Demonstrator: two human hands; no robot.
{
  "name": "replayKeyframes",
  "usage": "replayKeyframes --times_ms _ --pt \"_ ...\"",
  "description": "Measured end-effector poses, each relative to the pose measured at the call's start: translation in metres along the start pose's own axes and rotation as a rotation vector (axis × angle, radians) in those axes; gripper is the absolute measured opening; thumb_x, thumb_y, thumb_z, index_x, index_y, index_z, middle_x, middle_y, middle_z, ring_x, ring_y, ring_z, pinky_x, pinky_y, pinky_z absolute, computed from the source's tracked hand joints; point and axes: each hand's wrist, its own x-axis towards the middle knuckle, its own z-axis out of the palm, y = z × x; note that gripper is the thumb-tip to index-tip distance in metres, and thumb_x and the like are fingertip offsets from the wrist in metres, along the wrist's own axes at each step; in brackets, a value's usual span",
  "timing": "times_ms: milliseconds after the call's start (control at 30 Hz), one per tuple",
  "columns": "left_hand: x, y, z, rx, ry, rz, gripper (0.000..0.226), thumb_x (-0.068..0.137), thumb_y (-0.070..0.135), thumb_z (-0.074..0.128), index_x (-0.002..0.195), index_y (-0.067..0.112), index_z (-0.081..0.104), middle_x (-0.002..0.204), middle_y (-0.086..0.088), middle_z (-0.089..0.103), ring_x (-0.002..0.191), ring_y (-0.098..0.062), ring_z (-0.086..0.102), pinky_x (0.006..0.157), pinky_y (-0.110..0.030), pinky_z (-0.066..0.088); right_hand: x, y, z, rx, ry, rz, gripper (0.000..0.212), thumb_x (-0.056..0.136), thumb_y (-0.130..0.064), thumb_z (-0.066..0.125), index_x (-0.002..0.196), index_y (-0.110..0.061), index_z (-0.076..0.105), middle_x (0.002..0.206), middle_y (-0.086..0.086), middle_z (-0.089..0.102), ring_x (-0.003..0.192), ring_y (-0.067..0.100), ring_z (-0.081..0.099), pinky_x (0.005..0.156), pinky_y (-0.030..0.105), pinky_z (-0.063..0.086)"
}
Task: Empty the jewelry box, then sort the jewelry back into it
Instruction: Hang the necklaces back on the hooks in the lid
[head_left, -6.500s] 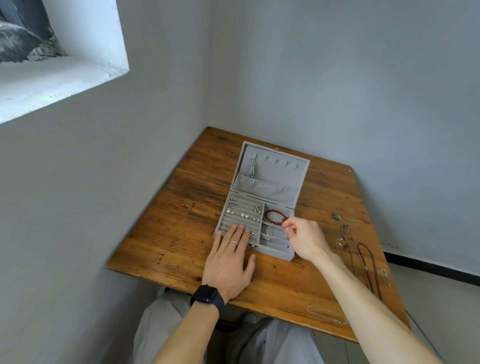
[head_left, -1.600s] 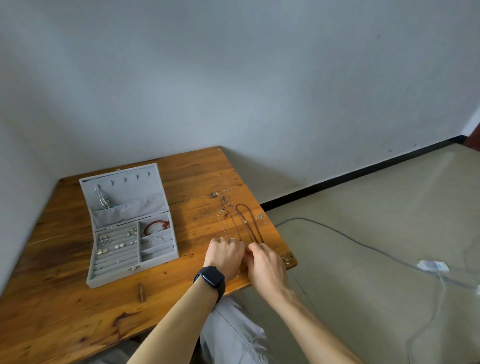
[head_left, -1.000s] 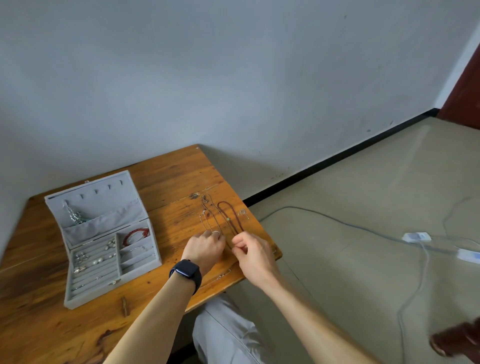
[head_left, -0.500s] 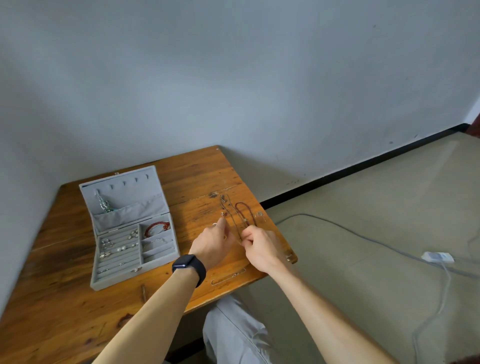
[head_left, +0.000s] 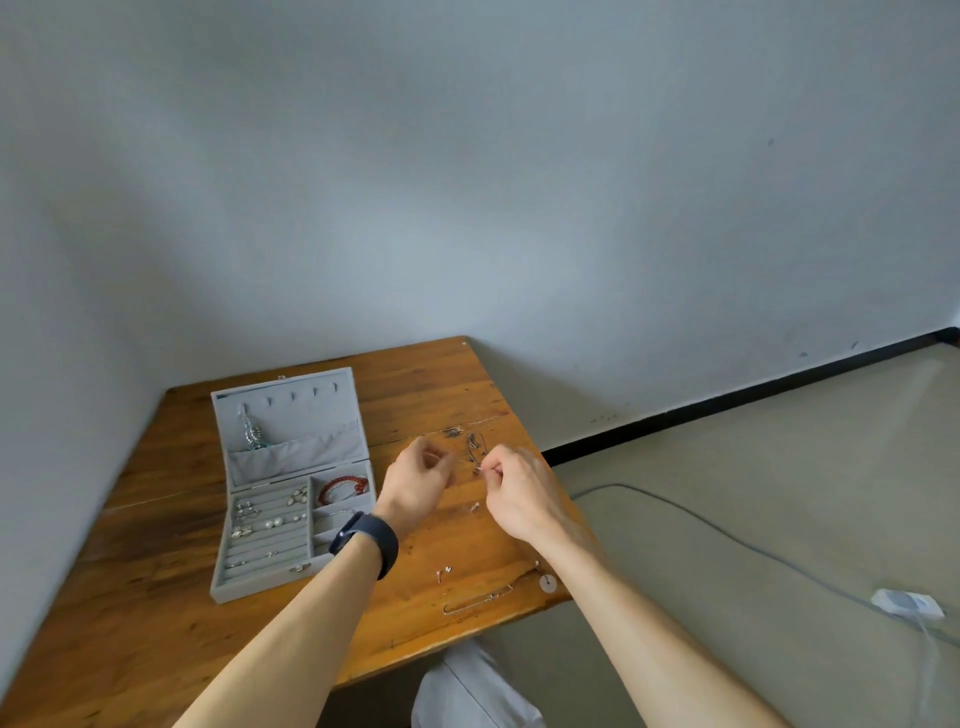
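A: Over the worktop's (head_left: 156, 597) right edge, right hand (head_left: 519, 493) pinches a fine chain (head_left: 479, 470); left hand (head_left: 418, 483) curled, grip too blurred to tell.
B: The jewelry box (head_left: 291, 582) sits open, leftward. Chain could snag the necklaces (head_left: 475, 446) below or slip floorward.

The wooden tabletop (head_left: 156, 597) sits pushed into the corner, its orange-brown boards worn and streaked, with a dark knot (head_left: 453, 432) towards the far right. A pale grey-blue wall (head_left: 519, 208) runs behind it, and another plain wall (head_left: 52, 364) closes in the left side. To the right the floor (head_left: 779, 493) is a dull beige, edged by a black skirting (head_left: 727, 401) along the foot of the far wall. A thin grey cable (head_left: 727, 532) trails across the floor to a small white box (head_left: 906, 605) near the right edge.
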Motion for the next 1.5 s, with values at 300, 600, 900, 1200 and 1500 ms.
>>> replayKeyframes --times_ms 300,600,900,1200,1500 --pt "-0.001 0.013 -0.082 -0.756 -0.075 -0.240 0.012 0.095 0.018 0.054 0.105 0.015 0.060 0.064 0.001 0.045 0.056 -0.016 0.051 0.069 -0.032 0.049 0.017 -0.006 -0.001 0.191 -0.038 0.035 0.012 0.103 -0.021 0.049 0.108 -0.026 0.059 0.112 -0.007 0.061 0.100 0.010 0.059 0.085 0.027 0.051" --pt "-0.030 -0.034 -0.147 -0.949 -0.008 -0.275 0.026 0.091 0.013 0.059 0.115 0.018 0.064 0.085 0.001 0.060 0.055 -0.011 0.048 0.053 -0.024 0.044 0.005 -0.019 0.016 0.226 -0.223 0.014 0.014 0.102 -0.027 0.052 0.100 -0.038 0.061 0.091 -0.017 0.065 0.080 -0.005 0.063 0.063 0.009 0.046" --pt "-0.044 -0.075 -0.178 -0.780 0.002 -0.171 0.034 0.092 -0.014 0.053 0.117 0.007 0.064 0.103 -0.007 0.074 0.075 -0.019 0.068 0.073 -0.029 0.060 -0.002 -0.036 0.038 0.180 -0.429 -0.036 0.019 0.102 -0.022 0.053 0.112 -0.033 0.065 0.093 -0.021 0.071 0.091 -0.002 0.065 0.088 0.025 0.054" --pt "-0.053 -0.099 -0.207 -0.127 0.256 -0.067 0.025 0.094 -0.006 0.058 0.092 0.013 0.074 0.089 0.000 0.077 0.079 -0.019 0.075 0.069 -0.027 0.060 -0.020 -0.058 0.050 0.366 -0.693 -0.092 0.022 0.102 -0.019 0.053 0.113 -0.028 0.069 0.097 -0.010 0.075 0.088 0.005 0.069 0.075 0.021 0.056" --pt "-0.053 -0.099 -0.203 0.002 0.484 -0.029 0.015 0.096 0.010 0.063 0.103 0.021 0.070 0.091 0.005 0.074 0.068 -0.008 0.072 0.061 -0.019 0.057 -0.038 -0.054 0.057 0.895 -0.877 0.093 0.024 0.098 -0.005 0.059 0.119 -0.010 0.070 0.113 0.011 0.074 0.085 0.011 0.065 0.080 0.027 0.053"
